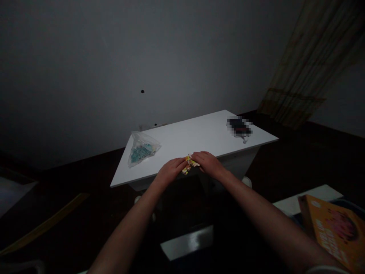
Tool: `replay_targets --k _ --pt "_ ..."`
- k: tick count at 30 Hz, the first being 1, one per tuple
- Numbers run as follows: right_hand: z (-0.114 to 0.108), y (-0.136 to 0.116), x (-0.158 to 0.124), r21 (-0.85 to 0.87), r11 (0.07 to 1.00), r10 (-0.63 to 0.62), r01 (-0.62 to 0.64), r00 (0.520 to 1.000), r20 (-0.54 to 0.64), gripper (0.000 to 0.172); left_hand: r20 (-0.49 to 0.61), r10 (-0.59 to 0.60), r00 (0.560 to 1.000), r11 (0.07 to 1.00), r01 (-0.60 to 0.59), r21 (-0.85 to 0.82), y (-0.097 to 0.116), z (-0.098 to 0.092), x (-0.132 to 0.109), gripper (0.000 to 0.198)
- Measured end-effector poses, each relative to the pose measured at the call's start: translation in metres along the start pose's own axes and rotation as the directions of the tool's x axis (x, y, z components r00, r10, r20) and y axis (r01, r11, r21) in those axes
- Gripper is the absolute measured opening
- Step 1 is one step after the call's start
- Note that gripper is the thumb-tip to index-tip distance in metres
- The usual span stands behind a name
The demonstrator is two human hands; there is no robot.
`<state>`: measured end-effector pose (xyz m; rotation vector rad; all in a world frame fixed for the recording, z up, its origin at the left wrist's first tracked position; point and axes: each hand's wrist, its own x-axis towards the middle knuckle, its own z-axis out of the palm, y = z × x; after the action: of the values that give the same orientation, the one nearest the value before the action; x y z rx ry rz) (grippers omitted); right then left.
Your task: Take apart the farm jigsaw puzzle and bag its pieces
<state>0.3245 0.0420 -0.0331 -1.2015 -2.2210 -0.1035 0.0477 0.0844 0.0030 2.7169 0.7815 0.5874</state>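
Observation:
Small yellow and orange puzzle pieces [186,169], joined in an irregular shape, are held between both hands just off the near edge of the white table [196,131]. My left hand [171,170] grips them from the left, its fingers closed on their edge. From the right, my right hand [208,163] pinches the other side. The fingers hide part of the pieces. On the table's left end lies a clear plastic bag [142,149] with teal pieces inside.
A blurred dark object [239,127] rests on the table's right side. An orange box [335,230] stands on a white surface [310,198] at lower right. A patterned curtain [302,68] hangs at the right, and a yellow strip [48,224] lies at lower left.

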Motion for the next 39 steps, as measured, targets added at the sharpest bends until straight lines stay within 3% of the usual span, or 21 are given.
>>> replay_targets --k 7,11,13,15,18,20,23,26,30,35,37,39 --pt "-0.004 0.003 0.012 0.05 0.997 0.059 -0.059 0.998 -0.005 0.035 -0.049 -0.153 0.987 0.986 0.149 -0.076 -0.003 -0.008 0.005 0.052" --pt "-0.005 0.007 0.021 0.063 0.991 0.119 -0.117 0.992 -0.029 0.03 -0.193 -0.185 0.963 0.973 0.153 -0.17 -0.011 -0.013 0.003 0.04" --pt "-0.004 0.006 0.026 0.114 0.979 0.179 -0.171 0.982 -0.065 0.022 -0.287 -0.251 0.924 0.954 0.186 -0.235 -0.014 -0.015 0.002 0.034" --pt "-0.003 0.001 0.034 0.221 0.933 0.323 -0.283 0.93 -0.173 0.019 -0.374 -0.36 0.854 0.917 0.251 -0.31 -0.016 -0.015 0.003 0.028" --pt "0.0 -0.016 0.05 0.51 0.77 0.59 -0.384 0.732 -0.341 0.03 -0.459 -0.522 0.719 0.829 0.302 -0.47 -0.014 -0.011 0.008 0.035" --pt "0.005 -0.033 0.062 0.668 0.66 0.677 -0.343 0.657 -0.332 0.037 -0.443 -0.618 0.65 0.73 0.265 -0.63 -0.01 -0.006 0.012 0.043" --pt "0.016 -0.059 0.076 0.728 0.611 0.678 -0.311 0.681 -0.278 0.037 -0.345 -0.722 0.599 0.523 0.146 -0.84 0.0 0.003 0.018 0.054" --pt "0.03 -0.075 0.086 0.698 0.622 0.671 -0.354 0.7 -0.243 0.035 -0.326 -0.768 0.551 0.429 0.064 -0.901 0.01 0.01 0.019 0.059" --pt "0.045 -0.082 0.1 0.684 0.623 0.667 -0.38 0.715 -0.209 0.038 -0.361 -0.787 0.5 0.437 0.038 -0.899 0.015 0.014 0.017 0.061" --pt "0.052 -0.081 0.114 0.696 0.619 0.649 -0.362 0.735 -0.195 0.039 -0.399 -0.817 0.417 0.486 0.124 -0.865 0.011 0.016 0.015 0.056" --pt "0.052 -0.079 0.116 0.681 0.634 0.633 -0.368 0.753 -0.182 0.04 -0.406 -0.802 0.437 0.521 0.18 -0.834 0.008 0.014 0.014 0.051" --pt "0.053 -0.076 0.117 0.671 0.629 0.654 -0.392 0.733 -0.185 0.043 -0.389 -0.782 0.487 0.544 0.227 -0.808 0.005 0.01 0.012 0.047"
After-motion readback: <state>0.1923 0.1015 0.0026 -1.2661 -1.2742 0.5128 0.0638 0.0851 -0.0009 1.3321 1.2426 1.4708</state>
